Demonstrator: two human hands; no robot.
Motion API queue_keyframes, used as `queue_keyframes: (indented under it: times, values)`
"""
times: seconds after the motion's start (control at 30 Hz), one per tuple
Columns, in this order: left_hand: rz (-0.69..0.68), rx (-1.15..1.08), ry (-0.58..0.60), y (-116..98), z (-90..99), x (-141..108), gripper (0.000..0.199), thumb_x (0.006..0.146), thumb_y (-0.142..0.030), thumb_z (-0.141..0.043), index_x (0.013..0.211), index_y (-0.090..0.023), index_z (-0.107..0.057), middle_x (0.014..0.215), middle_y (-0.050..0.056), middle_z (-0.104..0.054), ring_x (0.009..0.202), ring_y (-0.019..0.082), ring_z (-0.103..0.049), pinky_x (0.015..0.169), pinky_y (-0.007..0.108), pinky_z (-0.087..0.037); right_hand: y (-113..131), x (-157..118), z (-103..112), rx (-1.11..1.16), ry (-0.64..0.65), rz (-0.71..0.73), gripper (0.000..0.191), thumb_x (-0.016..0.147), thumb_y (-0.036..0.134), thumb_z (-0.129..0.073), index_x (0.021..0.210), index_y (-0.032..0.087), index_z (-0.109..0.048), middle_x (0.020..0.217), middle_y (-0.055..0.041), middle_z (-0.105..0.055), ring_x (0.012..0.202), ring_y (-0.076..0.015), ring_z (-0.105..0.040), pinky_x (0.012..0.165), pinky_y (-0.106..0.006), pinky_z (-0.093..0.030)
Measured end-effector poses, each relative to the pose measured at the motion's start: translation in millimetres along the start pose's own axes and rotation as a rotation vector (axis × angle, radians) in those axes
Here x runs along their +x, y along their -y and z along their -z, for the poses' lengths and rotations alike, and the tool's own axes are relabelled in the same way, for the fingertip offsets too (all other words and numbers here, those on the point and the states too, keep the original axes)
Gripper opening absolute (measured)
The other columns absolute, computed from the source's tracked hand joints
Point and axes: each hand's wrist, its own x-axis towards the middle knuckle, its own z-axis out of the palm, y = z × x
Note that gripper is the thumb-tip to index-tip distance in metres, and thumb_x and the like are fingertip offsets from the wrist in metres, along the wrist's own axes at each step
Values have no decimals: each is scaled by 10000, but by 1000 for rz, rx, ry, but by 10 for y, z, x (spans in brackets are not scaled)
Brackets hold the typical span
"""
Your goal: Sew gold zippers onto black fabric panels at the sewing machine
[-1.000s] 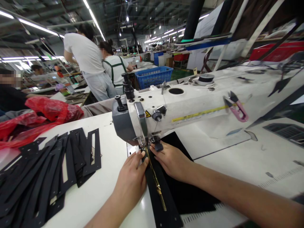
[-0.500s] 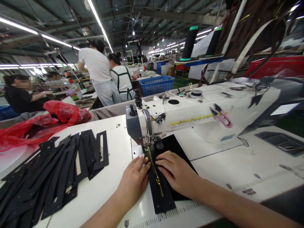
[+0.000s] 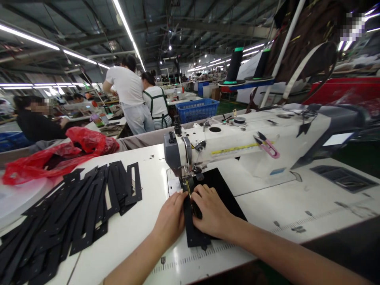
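Note:
Under the presser foot of a white sewing machine (image 3: 243,138) lies a black strip (image 3: 196,236) with a gold-toothed zipper (image 3: 188,187) along it. My left hand (image 3: 170,215) grips the strip's left edge near the needle, fingers pressed together. On the other side, my right hand (image 3: 212,211) has its fingers curled over the zipper, thumb tucked in; it covers much of the teeth. A larger black panel (image 3: 228,198) spreads flat on the table beneath and to the right of that hand.
Many black slotted strips (image 3: 89,209) are heaped at left, near a red plastic bag (image 3: 89,142). Pink-handled thread snips (image 3: 267,145) rest against the machine arm. Black thread cones (image 3: 234,65) stand behind. A blue basket (image 3: 197,111) and several people are beyond the table.
The black strip has moved forward under the presser foot, so less of it shows in front. My right hand has shifted left over the zipper and its fingers have curled. The view has turned slightly.

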Motion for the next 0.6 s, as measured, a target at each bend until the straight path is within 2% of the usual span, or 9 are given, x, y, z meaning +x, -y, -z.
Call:
queue_keyframes:
  times: [0.1, 0.17, 0.33, 0.43, 0.53, 0.6]
  values:
    - [-14, 14, -9, -9, 5, -1, 468, 777, -59, -380, 1237, -136, -418, 1134, 137, -567, 1069, 233, -543, 881, 427, -497, 14, 38, -114, 18, -46, -49, 73, 699, 145, -533, 767, 167, -517, 847, -68, -509, 832, -237, -457, 717, -375, -375]
    - [-25, 27, -10, -22, 11, 8, 485, 749, -34, -374, 1217, -135, -449, 1116, 134, -570, 1043, 232, -554, 864, 421, -507, 11, 38, -163, 40, -79, -79, 116, 688, 85, -510, 773, 162, -496, 824, -59, -509, 803, -221, -466, 711, -360, -389]
    - [-72, 65, -9, -74, 28, 11, 400, 753, -32, -402, 1097, -150, -569, 1090, 131, -590, 1031, 248, -568, 869, 443, -503, -21, -118, -161, 112, -132, -75, 141, 745, 36, -467, 810, 161, -476, 816, -46, -499, 772, -190, -479, 705, -323, -427]
    - [-110, 91, -14, -133, 40, -51, 346, 785, -48, -416, 1067, -148, -589, 1112, 138, -602, 1057, 259, -566, 889, 454, -494, -25, -349, -113, 124, -199, -4, 147, 824, 72, -408, 868, 163, -515, 838, -69, -492, 785, -212, -476, 708, -365, -427]
    - [-189, 118, -12, -205, 55, -168, 335, 798, -32, -406, 1071, -124, -576, 1100, 134, -624, 1059, 242, -572, 894, 420, -501, -23, -606, -80, 84, -281, 158, 193, 849, 119, -399, 938, 169, -562, 900, -97, -503, 813, -238, -476, 703, -392, -422]
    - [-247, 122, -12, -249, 67, -251, 309, 814, -43, -410, 1072, -105, -568, 1097, 132, -631, 1049, 237, -579, 896, 406, -503, -20, -718, -71, 29, -293, 274, 216, 840, 159, -443, 1014, 154, -572, 987, -119, -515, 866, -258, -473, 730, -401, -422]
